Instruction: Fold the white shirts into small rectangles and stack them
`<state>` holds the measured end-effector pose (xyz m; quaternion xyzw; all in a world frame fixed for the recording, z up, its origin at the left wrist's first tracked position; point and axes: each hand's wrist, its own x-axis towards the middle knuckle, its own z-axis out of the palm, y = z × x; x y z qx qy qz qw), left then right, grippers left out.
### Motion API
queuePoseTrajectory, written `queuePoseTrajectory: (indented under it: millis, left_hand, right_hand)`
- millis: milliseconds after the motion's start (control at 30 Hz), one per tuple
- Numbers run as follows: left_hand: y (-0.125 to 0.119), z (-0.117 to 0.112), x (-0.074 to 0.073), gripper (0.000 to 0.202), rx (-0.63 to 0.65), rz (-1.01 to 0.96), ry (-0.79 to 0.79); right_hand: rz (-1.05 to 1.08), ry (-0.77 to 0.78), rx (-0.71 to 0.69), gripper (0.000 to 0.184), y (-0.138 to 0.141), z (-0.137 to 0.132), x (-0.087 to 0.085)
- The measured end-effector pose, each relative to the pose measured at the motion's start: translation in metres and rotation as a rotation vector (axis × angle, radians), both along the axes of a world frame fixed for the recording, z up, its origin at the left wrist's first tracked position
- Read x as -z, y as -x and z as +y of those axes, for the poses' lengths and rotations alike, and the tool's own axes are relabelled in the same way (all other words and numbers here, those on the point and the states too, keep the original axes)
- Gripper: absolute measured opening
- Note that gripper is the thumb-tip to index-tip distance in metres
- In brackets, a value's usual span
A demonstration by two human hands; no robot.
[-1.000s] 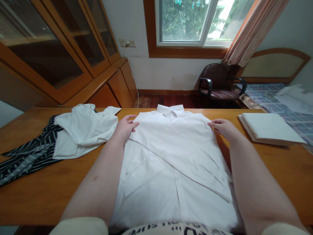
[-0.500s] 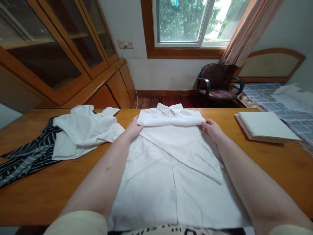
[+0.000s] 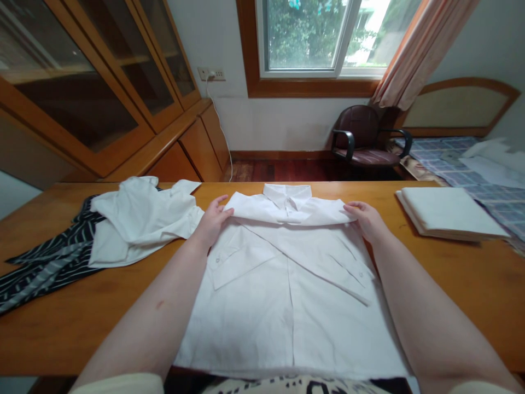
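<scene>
A white button-up shirt (image 3: 262, 306) lies front up on the wooden table, collar at the far side and hem towards me. Its sleeves are crossed over the front. At the left shoulder, my left hand (image 3: 212, 221) pinches the cloth between thumb and fingers. My right hand (image 3: 366, 220) grips the opposite shoulder the same way. Between the hands the upper part of the shirt is raised and bulges in a fold below the collar (image 3: 287, 196).
To the left on the table (image 3: 135, 323) lie a crumpled white garment (image 3: 143, 219) and black striped cloth (image 3: 53, 262). A stack of white folded sheets or boards (image 3: 451, 210) sits at the right. Beyond the table are an armchair (image 3: 363, 137), a bed (image 3: 443, 158) and a cabinet (image 3: 135, 76).
Both hands have spread slightly apart, holding the shoulders. The shirt's collar and upper fold have come towards me, and the hem has moved slightly nearer my body.
</scene>
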<state>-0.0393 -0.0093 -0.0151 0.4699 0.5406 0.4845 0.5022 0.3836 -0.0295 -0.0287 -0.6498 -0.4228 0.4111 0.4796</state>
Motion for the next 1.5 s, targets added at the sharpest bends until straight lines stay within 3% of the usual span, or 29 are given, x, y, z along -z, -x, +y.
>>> queuePoseTrajectory:
  millis: [100,200,300,400,533,633,767,833,967,1067,1200,1333,1500]
  left_hand:
    - [0.007,-0.009,0.004,0.081,0.075,-0.074,0.025]
    - [0.013,-0.016,0.003,0.073,0.025,-0.054,0.068]
    - [0.012,-0.023,-0.005,0.06,-0.103,0.093,0.243]
    - [0.006,-0.03,-0.008,0.046,-0.077,0.08,0.418]
    - [0.003,-0.035,0.004,0.024,-0.046,0.095,0.366]
    - [0.007,-0.039,0.013,0.024,0.024,0.07,0.327]
    - [0.016,-0.046,0.008,0.029,0.098,-0.085,0.335]
    - [0.021,-0.05,0.002,0.031,0.13,-0.071,0.356]
    - [0.028,-0.056,-0.004,0.036,0.219,0.134,0.434]
    - [0.03,-0.056,-0.001,0.037,0.186,0.29,0.447]
    - [0.029,-0.055,0.002,0.036,0.13,0.53,0.297]
    - [0.028,-0.058,-0.006,0.034,0.215,0.765,0.212]
    - [0.028,-0.06,-0.01,0.033,0.217,1.028,0.135]
  right_hand:
    - [0.104,0.071,-0.036,0.044,-0.003,-0.005,-0.013]
    - [0.158,0.202,-0.16,0.035,-0.006,-0.012,-0.026]
    - [0.147,0.329,-0.201,0.031,-0.006,-0.017,-0.03]
    - [0.127,0.332,-0.166,0.024,-0.001,-0.021,-0.023]
    - [-0.06,0.339,-0.156,0.022,0.005,-0.028,-0.014]
    - [-0.229,0.346,-0.112,0.024,0.007,-0.032,-0.016]
    - [-0.161,0.268,-0.037,0.021,0.005,-0.039,-0.021]
    - [-0.142,0.27,-0.056,0.021,0.0,-0.043,-0.021]
    - [-0.246,0.327,-0.151,0.026,-0.006,-0.052,-0.018]
    - [-0.358,0.316,-0.153,0.033,-0.003,-0.056,-0.018]
    - [-0.448,0.297,-0.139,0.029,0.002,-0.06,-0.022]
    - [-0.46,0.314,-0.259,0.023,-0.001,-0.063,-0.027]
    - [-0.549,0.263,-0.317,0.037,-0.003,-0.06,-0.023]
